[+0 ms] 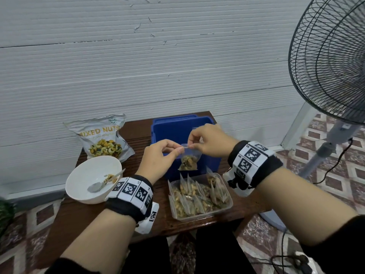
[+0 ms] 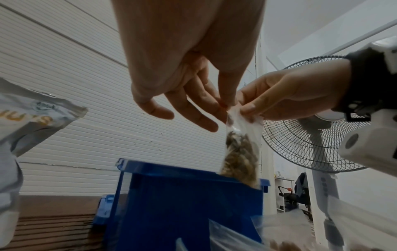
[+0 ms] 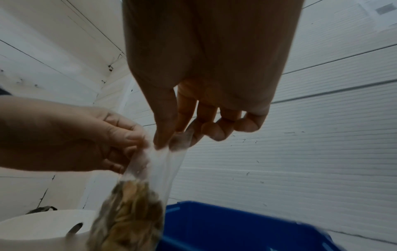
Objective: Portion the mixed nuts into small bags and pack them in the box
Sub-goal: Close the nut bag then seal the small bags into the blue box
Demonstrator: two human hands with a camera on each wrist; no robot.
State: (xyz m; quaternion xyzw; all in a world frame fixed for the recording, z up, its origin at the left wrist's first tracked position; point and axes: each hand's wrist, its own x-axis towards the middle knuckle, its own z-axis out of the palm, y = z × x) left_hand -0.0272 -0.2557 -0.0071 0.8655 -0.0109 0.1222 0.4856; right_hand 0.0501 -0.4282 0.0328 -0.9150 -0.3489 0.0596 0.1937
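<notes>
The left hand (image 1: 158,155) pinches the top edge of a small clear bag (image 1: 188,160) between thumb and forefinger, and the right hand (image 1: 209,141) pinches the same edge just beside it, so the mouth is stretched flat between them, probably to press its seal closed. The bag hangs upright with its portion of nuts settled at the bottom, held above the near wall of the blue box (image 1: 158,125), most likely to be dropped in once it is sealed. Nearer the person, a clear tray (image 1: 229,204) holds more filled bags standing on edge. To the left sits a white bowl (image 1: 79,175) with a spoon (image 1: 98,185) and a few nuts, with the mixed nuts pouch (image 1: 102,137) behind it.
</notes>
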